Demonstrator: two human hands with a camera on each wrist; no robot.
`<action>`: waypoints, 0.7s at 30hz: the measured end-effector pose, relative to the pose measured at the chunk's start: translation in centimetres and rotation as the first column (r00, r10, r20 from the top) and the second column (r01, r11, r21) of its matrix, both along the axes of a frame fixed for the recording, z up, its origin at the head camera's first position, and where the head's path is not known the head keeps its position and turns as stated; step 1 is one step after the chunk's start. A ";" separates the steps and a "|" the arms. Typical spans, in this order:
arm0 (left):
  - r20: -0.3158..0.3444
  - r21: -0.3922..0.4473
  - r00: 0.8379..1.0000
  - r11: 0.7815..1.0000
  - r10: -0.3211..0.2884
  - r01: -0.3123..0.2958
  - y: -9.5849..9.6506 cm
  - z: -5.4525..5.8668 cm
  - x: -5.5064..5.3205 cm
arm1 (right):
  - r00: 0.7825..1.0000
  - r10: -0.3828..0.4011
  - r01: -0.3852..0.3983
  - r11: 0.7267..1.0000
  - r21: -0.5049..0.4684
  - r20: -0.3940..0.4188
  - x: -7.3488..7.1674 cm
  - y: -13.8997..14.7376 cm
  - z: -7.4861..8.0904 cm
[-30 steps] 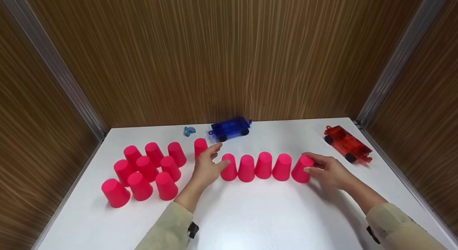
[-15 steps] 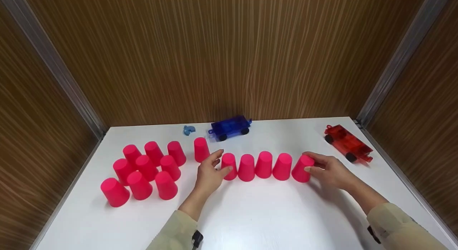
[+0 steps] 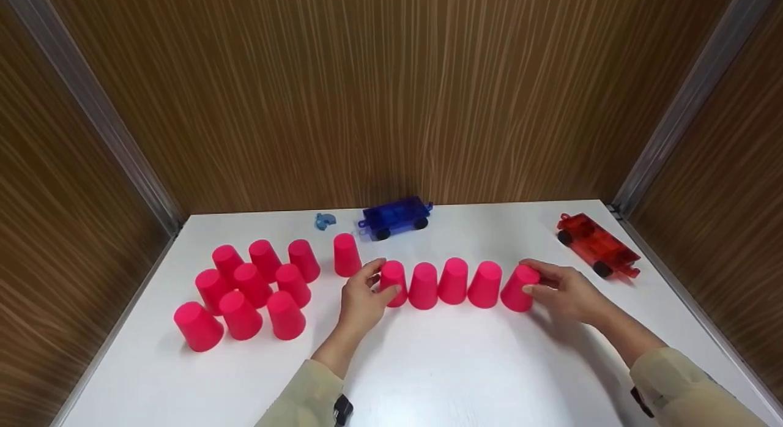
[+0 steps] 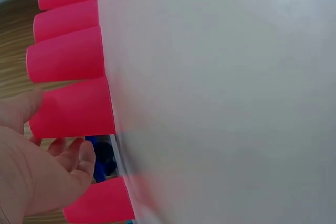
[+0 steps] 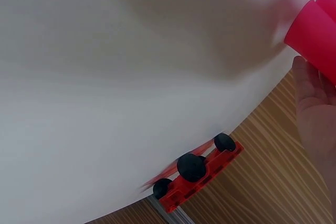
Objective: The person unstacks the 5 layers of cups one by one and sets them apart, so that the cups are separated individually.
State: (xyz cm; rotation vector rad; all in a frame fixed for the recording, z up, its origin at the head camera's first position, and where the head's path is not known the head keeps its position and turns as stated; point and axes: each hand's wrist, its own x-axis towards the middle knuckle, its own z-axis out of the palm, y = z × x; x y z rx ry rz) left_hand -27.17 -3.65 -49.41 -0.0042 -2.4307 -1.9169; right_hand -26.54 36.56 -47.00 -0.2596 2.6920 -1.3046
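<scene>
Several pink cups stand upside down in a row across the middle of the white table. At the row's left end, my left hand holds the end cup, thumb on its near side and fingers behind. The left wrist view shows that thumb at the narrow end of the same cup, with curled fingers beside its wall. At the right end, my right hand holds the last cup between thumb and fingers. Three more cups, one of them the middle cup, fill the space between.
Left of the row stands a group of several upside-down pink cups, plus a single cup behind my left hand. A blue toy wagon and a small light-blue piece lie near the back wall; a red toy wagon is at right.
My left hand has moved right and slightly toward me, away from the single cup behind, and its fingers have come around the row's left cup. The right hand stays at its cup.
</scene>
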 end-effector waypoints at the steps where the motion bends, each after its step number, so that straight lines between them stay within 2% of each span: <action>1: 0.002 0.004 1.000 1.000 0.008 -0.008 0.1 0.0 0.0 | 1.000 0.001 -0.001 1.000 0.000 -0.001 0.0 0.0 0.0; 7: -0.014 0.017 0.999 0.999 0.048 -0.048 0.5 -0.1 -0.2 | 1.000 -0.001 0.002 1.000 0.007 -0.012 0.0 0.0 -0.1; 10: -0.033 0.011 0.996 0.996 0.088 -0.088 0.2 -0.2 -0.1 | 1.000 -0.004 0.004 1.000 0.012 -0.010 0.1 0.0 -0.2; 17: -0.106 0.015 0.972 0.977 0.211 -0.211 -2.2 -0.2 0.4 | 0.999 0.001 0.000 1.000 0.016 -0.043 0.1 -0.1 -0.1; 21: -0.112 0.030 0.957 0.963 0.268 -0.267 -3.8 -0.2 0.5 | 0.999 0.001 0.000 1.000 0.015 -0.046 0.0 -0.1 0.0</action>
